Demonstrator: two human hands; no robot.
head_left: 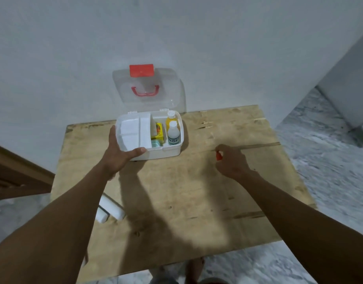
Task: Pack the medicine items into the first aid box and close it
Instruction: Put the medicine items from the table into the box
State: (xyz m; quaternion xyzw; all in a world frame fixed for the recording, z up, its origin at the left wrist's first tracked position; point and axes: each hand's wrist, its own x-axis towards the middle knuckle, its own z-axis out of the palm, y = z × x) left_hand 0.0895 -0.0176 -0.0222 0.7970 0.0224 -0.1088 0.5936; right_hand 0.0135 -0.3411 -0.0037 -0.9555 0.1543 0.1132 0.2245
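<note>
White rolls (110, 209) are seen at the desk (197, 201) edge. The open box (168, 153) is clasped by the left grip (123, 153); a red item (219, 155) is pinched by the right grip (232, 161).

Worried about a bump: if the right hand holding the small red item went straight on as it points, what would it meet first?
Probably the right wall of the open white plastic first aid box, near the white bottle; bare wooden table lies between, though depth is unclear.

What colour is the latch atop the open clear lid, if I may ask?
The plastic latch is red; head view.
</note>
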